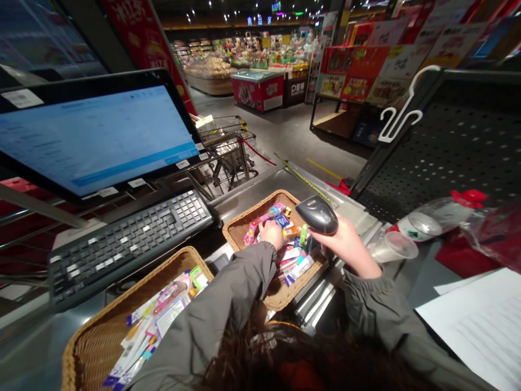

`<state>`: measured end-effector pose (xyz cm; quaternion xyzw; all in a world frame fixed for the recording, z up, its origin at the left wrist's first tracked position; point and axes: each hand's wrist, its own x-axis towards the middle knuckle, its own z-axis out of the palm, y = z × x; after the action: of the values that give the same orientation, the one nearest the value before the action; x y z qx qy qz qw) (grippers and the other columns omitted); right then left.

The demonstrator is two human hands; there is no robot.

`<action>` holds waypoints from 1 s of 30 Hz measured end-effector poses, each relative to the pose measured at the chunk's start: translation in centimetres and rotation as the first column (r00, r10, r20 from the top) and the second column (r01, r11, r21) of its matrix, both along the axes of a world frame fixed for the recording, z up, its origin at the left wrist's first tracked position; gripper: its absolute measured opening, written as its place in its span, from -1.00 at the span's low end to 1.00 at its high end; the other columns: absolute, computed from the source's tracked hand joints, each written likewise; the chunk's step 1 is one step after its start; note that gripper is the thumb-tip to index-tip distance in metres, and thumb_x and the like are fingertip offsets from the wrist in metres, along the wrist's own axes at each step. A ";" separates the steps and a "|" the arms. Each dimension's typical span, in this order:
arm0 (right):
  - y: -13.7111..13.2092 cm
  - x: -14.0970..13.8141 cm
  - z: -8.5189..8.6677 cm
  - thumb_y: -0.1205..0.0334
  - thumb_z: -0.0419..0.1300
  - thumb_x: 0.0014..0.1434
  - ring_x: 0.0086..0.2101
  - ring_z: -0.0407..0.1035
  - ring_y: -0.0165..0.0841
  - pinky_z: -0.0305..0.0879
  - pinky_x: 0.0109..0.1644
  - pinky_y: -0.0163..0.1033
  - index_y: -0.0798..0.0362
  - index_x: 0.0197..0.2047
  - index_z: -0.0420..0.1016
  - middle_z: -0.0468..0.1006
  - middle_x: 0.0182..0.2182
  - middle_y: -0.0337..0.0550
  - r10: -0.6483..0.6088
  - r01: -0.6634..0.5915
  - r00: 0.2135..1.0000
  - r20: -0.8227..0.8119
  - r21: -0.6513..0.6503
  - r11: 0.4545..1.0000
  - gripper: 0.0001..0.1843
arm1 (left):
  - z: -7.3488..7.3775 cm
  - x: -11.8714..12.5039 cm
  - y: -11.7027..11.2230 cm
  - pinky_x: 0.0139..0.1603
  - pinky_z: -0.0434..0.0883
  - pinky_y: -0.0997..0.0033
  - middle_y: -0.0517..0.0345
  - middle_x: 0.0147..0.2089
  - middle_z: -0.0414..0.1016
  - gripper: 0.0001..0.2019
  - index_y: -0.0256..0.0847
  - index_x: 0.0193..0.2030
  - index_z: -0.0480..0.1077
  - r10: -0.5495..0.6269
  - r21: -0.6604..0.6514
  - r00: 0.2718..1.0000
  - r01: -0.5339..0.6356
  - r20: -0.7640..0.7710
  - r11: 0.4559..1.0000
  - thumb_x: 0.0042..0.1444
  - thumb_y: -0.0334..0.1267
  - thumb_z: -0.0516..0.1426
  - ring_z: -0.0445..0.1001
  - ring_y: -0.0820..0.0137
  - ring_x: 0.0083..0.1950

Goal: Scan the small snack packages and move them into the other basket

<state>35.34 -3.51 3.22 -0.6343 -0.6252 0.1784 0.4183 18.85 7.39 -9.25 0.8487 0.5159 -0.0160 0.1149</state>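
Observation:
In the far wicker basket (234,231) lie several small packaged items in mixed colours, among them a pink one (251,233) and an orange one (290,232). My left hand (272,234) reaches down into these packages; its fingertips are hidden, so I cannot see whether it grips one. Wrapped around the handle of a dark barcode scanner (317,214), my right hand (342,241) holds it over the basket's right side. Nearer to me on the left, a second wicker basket (93,342) contains several flat packages (158,315), partly covered by my left sleeve.
A monitor (101,136) and a black keyboard (134,244) stand to the left. On the right are a clear plastic cup (393,247), a bottle with a red cap (448,206) and printed paper (480,326). A shopping cart (228,144) stands beyond the metal counter (272,182).

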 end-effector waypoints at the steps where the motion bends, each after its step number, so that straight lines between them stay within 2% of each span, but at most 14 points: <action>1: -0.1 0.0 0.0 0.01 0.34 0.01 -0.12 0.54 -0.06 0.45 0.03 0.03 0.11 -0.10 0.57 0.64 -0.11 0.09 -0.005 0.005 1.000 0.000 0.000 1.000 -0.57 | 0.4 -0.2 0.1 0.34 0.10 -0.15 -0.08 0.06 0.49 -0.67 -0.19 -0.17 0.58 -0.004 0.016 1.000 0.004 0.021 1.000 0.08 0.02 0.22 0.36 0.05 0.17; 4: -0.4 -0.2 0.1 -0.01 0.35 -0.01 -0.10 0.54 -0.05 0.45 0.04 0.04 0.11 -0.08 0.56 0.64 -0.09 0.10 -0.017 0.017 1.000 -0.018 0.003 1.000 -0.52 | 1.8 -1.1 0.4 0.39 0.02 -0.22 -0.02 0.23 0.39 -0.74 -0.13 -0.15 0.58 -0.031 0.055 0.997 0.026 0.076 0.998 0.09 -0.05 0.24 0.27 0.05 0.28; 8: -0.8 -0.6 0.4 -0.03 0.33 0.02 -0.09 0.54 -0.04 0.44 0.06 0.06 0.10 -0.10 0.57 0.63 -0.08 0.09 0.002 -0.002 1.000 -0.003 0.038 0.999 -0.55 | 4.1 -3.0 0.9 0.43 -0.10 -0.29 0.06 0.39 0.23 -0.73 -0.03 -0.08 0.57 -0.072 0.121 0.988 0.056 0.133 0.991 0.08 -0.06 0.27 0.08 0.06 0.43; 14: -1.2 -1.8 1.0 -0.03 0.33 0.02 -0.05 0.52 0.00 0.42 0.08 0.12 0.12 -0.07 0.58 0.62 -0.06 0.15 0.042 -0.043 0.998 0.036 0.053 0.998 -0.51 | 9.7 -7.0 1.1 0.43 -0.13 -0.35 0.03 0.45 0.15 -0.74 -0.09 -0.08 0.56 -0.163 0.314 0.950 0.074 0.265 0.947 0.10 -0.12 0.28 -0.04 0.01 0.50; 17: -1.4 -2.7 1.1 0.00 0.35 0.01 -0.04 0.52 -0.01 0.42 0.10 0.11 0.10 -0.04 0.56 0.62 -0.05 0.12 0.060 -0.062 0.998 0.027 0.074 0.995 -0.51 | 12.0 -9.3 0.6 0.43 -0.13 -0.36 0.01 0.47 0.12 -0.71 -0.10 -0.03 0.53 -0.171 0.364 0.940 0.054 0.295 0.930 0.12 -0.10 0.27 -0.07 0.01 0.52; 24: -2.3 -5.0 1.5 -0.03 0.35 0.00 0.01 0.50 0.00 0.39 0.13 0.14 0.09 0.05 0.52 0.59 0.02 0.13 0.091 -0.101 0.993 0.080 0.129 0.987 -0.41 | 14.3 -14.2 -0.9 0.43 -0.13 -0.32 -0.01 0.48 0.09 -0.70 -0.09 0.04 0.48 -0.174 0.469 0.926 -0.004 0.334 0.883 0.19 -0.09 0.20 -0.08 0.08 0.53; 30: -3.1 -7.9 3.1 0.02 0.34 0.01 0.04 0.49 0.01 0.40 0.15 0.13 0.10 0.07 0.52 0.59 0.04 0.13 0.187 -0.215 0.971 0.148 0.199 0.956 -0.43 | 16.9 -18.6 -2.5 0.43 -0.13 -0.28 -0.03 0.49 0.08 -0.70 -0.08 0.04 0.47 -0.139 0.554 0.913 -0.107 0.383 0.826 0.20 -0.09 0.19 -0.06 0.11 0.52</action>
<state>27.44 -6.66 6.28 -0.5290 -0.7274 0.1110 0.4227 0.24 4.85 7.70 0.8332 0.4546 0.3128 -0.0363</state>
